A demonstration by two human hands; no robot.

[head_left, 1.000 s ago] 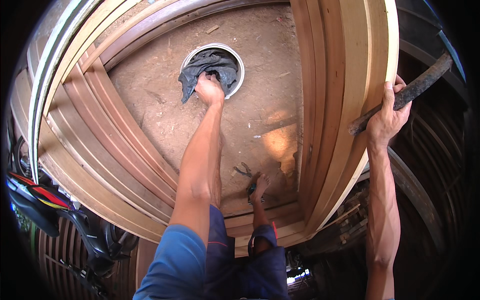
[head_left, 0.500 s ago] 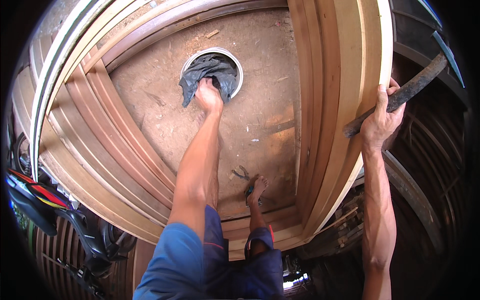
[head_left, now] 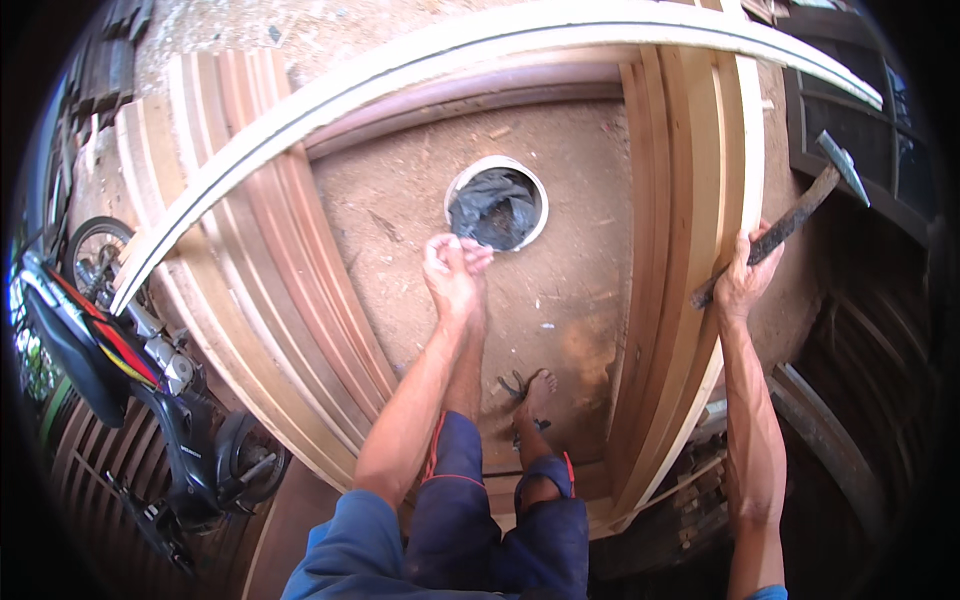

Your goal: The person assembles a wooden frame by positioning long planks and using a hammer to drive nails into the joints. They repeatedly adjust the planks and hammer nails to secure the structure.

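My right hand (head_left: pixel 748 275) is wrapped round the dark handle of a hammer (head_left: pixel 797 216) while resting against the outer edge of the right-hand stack of wooden frames (head_left: pixel 690 190). The hammer's metal head points up and away to the right. Over the floor, my left hand (head_left: pixel 456 270) has its fingers drawn together; whatever they hold, if anything, is too small to make out. Just beyond it stands a white bucket (head_left: pixel 543 192) with a crumpled black plastic bag (head_left: pixel 493 207) inside.
Timber (head_left: pixel 270 220) lines the left side, and a long pale strip (head_left: pixel 420 68) crosses the far side. A motorbike (head_left: pixel 190 440) stands at left. Pliers (head_left: pixel 512 384) lie by my bare foot (head_left: pixel 541 392). Dark panelled frames (head_left: pixel 850 110) are at far right.
My left hand has come out of the bucket and off the black bag, toward me. The bag has sunk inside the rim. My right hand still grips the hammer; the whole view has shifted.
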